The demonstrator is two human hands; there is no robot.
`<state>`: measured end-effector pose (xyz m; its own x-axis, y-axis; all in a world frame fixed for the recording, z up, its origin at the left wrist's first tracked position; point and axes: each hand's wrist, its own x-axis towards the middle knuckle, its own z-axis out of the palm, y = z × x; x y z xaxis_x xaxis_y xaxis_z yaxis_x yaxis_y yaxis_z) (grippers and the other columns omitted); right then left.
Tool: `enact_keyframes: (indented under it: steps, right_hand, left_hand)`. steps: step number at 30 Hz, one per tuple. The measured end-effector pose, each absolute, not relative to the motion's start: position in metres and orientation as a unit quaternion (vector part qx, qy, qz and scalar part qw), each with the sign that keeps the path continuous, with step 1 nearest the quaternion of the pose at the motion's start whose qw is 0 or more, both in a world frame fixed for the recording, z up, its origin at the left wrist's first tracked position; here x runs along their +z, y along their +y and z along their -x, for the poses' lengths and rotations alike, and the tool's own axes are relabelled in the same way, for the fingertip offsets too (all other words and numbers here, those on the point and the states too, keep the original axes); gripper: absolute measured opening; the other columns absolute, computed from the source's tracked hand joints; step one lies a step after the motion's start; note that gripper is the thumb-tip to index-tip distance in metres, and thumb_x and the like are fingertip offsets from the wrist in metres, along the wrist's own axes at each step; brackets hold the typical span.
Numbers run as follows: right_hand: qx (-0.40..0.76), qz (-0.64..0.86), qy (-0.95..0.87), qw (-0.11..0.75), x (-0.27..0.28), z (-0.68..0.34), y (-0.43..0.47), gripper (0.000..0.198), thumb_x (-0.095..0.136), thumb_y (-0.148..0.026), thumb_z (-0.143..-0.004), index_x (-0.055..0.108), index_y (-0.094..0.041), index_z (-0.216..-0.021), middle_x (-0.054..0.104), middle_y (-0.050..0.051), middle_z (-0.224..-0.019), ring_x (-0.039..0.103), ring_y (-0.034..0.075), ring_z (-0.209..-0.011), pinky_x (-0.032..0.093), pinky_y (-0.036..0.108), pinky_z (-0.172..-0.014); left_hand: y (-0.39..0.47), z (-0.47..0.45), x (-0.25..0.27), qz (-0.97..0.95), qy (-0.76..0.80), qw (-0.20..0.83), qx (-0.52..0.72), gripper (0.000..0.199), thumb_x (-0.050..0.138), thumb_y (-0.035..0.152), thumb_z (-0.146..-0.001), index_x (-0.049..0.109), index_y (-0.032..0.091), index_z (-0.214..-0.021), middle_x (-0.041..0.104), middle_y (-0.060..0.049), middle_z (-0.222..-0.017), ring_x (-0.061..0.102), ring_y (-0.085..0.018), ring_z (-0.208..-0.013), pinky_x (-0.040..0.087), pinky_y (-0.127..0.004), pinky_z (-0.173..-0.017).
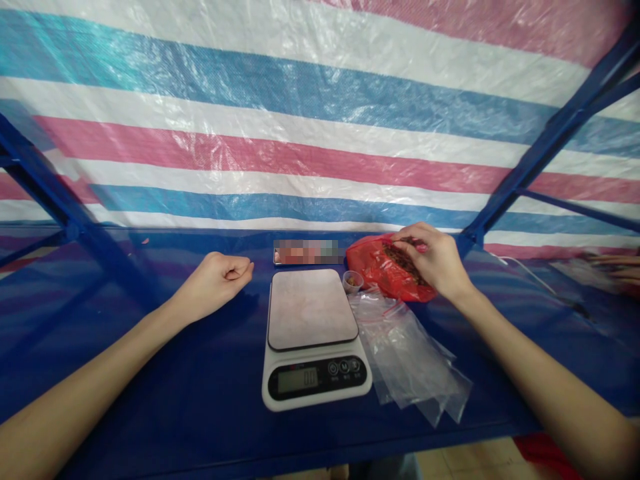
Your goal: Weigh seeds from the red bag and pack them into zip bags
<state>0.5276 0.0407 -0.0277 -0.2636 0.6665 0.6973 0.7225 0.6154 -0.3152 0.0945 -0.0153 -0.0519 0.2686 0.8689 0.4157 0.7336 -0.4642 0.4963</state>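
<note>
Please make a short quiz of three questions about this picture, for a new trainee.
1. True or false: the platform of the white digital kitchen scale is bare.
2. Which hand reaches into the red plastic bag of dark dried bits? A) left hand B) right hand
3. What lies on the blue table just right of the scale?

Key
1. True.
2. B: the right hand has its fingers in the bag; the left hand rests closed on the table, holding nothing visible.
3. A pile of clear plastic zip bags; a small clear plastic cup stands behind them.
</note>
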Motion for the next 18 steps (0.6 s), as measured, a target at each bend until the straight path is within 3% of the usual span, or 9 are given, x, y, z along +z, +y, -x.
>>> enact_keyframes:
  steps: [5,10,18]
  right_hand:
    - [0.009,0.362,-0.838,0.408,-0.024,-0.498,0.021,0.011,0.067,-0.023,-0.098,0.078,-0.022,-0.096,0.077,0.008,-0.099,0.072,0.025,-0.093,0.057,0.041,-0.088]
    - [0.094,0.273,-0.894,0.342,-0.028,-0.469,0.002,0.015,0.063,-0.022,-0.103,0.078,-0.024,-0.103,0.074,0.007,-0.105,0.07,0.023,-0.101,0.058,0.039,-0.091]
    - [0.113,0.264,-0.906,0.311,-0.035,-0.464,-0.001,0.02,0.062,-0.023,-0.105,0.081,-0.026,-0.109,0.074,0.007,-0.109,0.07,0.022,-0.103,0.057,0.038,-0.091]
  left_hand:
    - [-0.014,-0.096,-0.052,-0.792,0.501,0.097,0.335,0.043,0.048,0.035,-0.09,0.016,0.023,-0.064,0.016,0.005,-0.062,0.017,-0.01,-0.057,0.018,-0.029,-0.054]
    - [-0.014,-0.096,-0.051,-0.792,0.495,0.094,0.344,0.043,0.049,0.035,-0.09,0.016,0.023,-0.064,0.017,0.005,-0.061,0.017,-0.01,-0.056,0.017,-0.03,-0.054]
    - [-0.014,-0.098,-0.05,-0.792,0.496,0.107,0.34,0.044,0.05,0.034,-0.089,0.016,0.023,-0.064,0.017,0.004,-0.062,0.017,-0.01,-0.057,0.018,-0.03,-0.054]
